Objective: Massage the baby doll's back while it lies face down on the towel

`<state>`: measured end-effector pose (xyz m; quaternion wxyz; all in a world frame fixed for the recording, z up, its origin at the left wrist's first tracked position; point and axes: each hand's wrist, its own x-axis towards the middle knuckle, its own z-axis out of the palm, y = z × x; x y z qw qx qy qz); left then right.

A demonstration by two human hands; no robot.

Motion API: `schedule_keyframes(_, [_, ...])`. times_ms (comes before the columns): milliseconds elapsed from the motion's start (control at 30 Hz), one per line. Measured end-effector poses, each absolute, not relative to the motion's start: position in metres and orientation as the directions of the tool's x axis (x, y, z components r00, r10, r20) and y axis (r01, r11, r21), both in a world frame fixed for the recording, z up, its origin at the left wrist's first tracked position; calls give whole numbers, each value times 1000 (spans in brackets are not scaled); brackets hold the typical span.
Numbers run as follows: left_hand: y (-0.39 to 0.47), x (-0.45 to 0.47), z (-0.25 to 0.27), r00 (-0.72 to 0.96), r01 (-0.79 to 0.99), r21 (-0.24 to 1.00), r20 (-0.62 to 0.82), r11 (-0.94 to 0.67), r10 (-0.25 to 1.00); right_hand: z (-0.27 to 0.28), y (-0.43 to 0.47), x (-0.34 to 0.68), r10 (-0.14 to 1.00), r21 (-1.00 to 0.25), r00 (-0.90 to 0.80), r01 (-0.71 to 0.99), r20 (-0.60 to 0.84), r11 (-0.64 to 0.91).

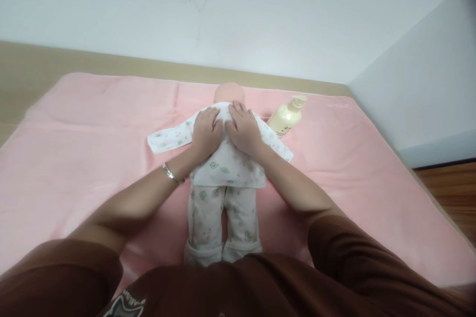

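Observation:
A baby doll (229, 93) lies on the pink sheet, its bald head at the far end and its legs toward me. It wears a white patterned long-sleeved top (226, 171) and matching trousers (206, 218); the sleeves spread out to both sides. My left hand (207, 131) rests flat on the left side of the upper torso, fingers extended. On the right side my right hand (243, 129) lies likewise, palm down, the thumbs close to each other. Neither hand grips anything. The doll's face is not visible, and my palms are hidden against the cloth.
A cream pump bottle (286, 118) lies tilted on the pink sheet (92, 158), right of the doll near its sleeve. Behind the sheet runs a tan edge (148, 63) against a white wall (278, 20). Wooden flooring (451, 188) shows at the right.

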<state>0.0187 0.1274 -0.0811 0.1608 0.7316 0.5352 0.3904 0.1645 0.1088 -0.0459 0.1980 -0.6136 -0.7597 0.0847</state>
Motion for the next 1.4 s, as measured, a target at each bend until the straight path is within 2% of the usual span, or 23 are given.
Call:
schedule_keyframes(100, [128, 18, -83, 119, 657, 657, 392, -368, 912, -46, 95, 157, 970, -342, -99, 924, 224, 173])
schedule_keyframes(233, [131, 16, -85, 129, 653, 656, 395, -377, 910, -49, 65, 141, 932, -264, -248, 911, 265, 317])
schedule_keyframes(333, [133, 16, -84, 135, 660, 646, 400, -384, 906, -50, 66, 142, 914, -272, -324, 882, 243, 385])
schedule_keyframes(467, [120, 20, -73, 207, 727, 553, 390, -408, 897, -47, 94, 160, 957, -311, -210, 912, 201, 266])
schedule_keyframes(600, [103, 25, -63, 309, 754, 460, 382, -469, 871, -39, 102, 171, 983, -239, -89, 963, 158, 125])
schedule_keyframes(667, [105, 24, -61, 325, 752, 463, 357, -468, 876, -36, 92, 168, 983, -178, -71, 979, 170, 102])
schedule_keyframes(800, [130, 16, -63, 262, 755, 538, 275, -374, 925, -37, 68, 155, 951, -54, -149, 984, 270, 169])
schedule_keyframes(867, [139, 13, -65, 240, 759, 553, 253, -344, 937, -40, 69, 154, 943, -64, -175, 978, 285, 201])
schedule_keyframes(933, [138, 14, -66, 247, 774, 528, 254, -348, 935, -44, 81, 159, 952, -134, -166, 969, 256, 205])
schedule_keyframes(1033, [120, 20, -64, 293, 784, 480, 273, -393, 916, -50, 108, 172, 967, -237, -150, 951, 209, 198])
schedule_keyframes(1100, [105, 25, -60, 344, 767, 472, 270, -435, 900, -52, 119, 179, 966, -260, -151, 944, 208, 204])
schedule_keyframes(1200, [97, 27, -53, 388, 749, 492, 216, -443, 896, -51, 113, 177, 961, -236, -154, 949, 231, 209])
schedule_keyframes(1400, [131, 15, -50, 373, 751, 533, 142, -388, 917, -39, 70, 153, 953, -76, -203, 972, 223, 224])
